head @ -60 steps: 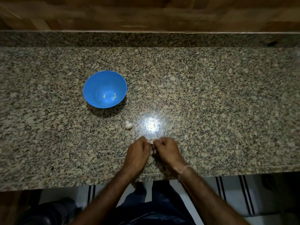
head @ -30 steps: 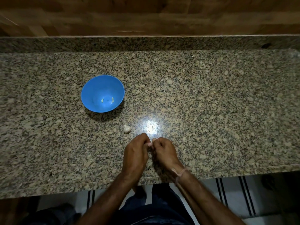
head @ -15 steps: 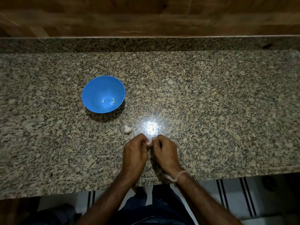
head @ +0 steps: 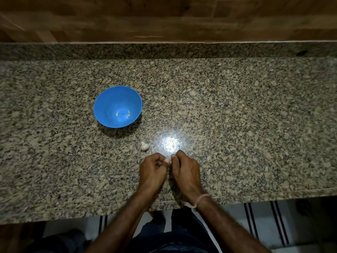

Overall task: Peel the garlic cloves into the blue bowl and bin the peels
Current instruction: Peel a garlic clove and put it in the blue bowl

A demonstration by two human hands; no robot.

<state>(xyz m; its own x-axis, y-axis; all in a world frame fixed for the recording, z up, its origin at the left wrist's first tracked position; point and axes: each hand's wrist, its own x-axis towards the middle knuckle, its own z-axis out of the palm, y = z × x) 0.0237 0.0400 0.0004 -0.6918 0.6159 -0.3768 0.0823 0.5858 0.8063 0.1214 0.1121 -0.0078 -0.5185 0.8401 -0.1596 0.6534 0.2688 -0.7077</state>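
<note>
At the near edge of a granite tabletop (head: 237, 134), a person's left hand (head: 153, 170) and right hand (head: 186, 168) meet knuckle to knuckle, fingers curled and fingertips pinched together on a garlic clove (head: 170, 161). The clove is so small and so covered that only a pale sliver shows, and how much skin it has lost cannot be told. A pale thread band (head: 200, 199) circles the right wrist. Just beyond the hands, at about ten o'clock from them, a second clove (head: 144, 146) lies on the stone in its papery skin, apart from the fingers and not yet handled. Farther off at about eleven o'clock stands the blue bowl (head: 102, 99), upright, with two small yellowish peeled pieces (head: 117, 114) resting apart on its bottom. At twelve o'clock, past the bare stone and its raised back edge, runs a wooden wall (head: 164, 19). By this evidence the job looks partly done: two pieces are in the bowl, one clove is being worked and one waits. No bin and no heap of peels can be made out, so the clearing-up appears to lie ahead.
</note>
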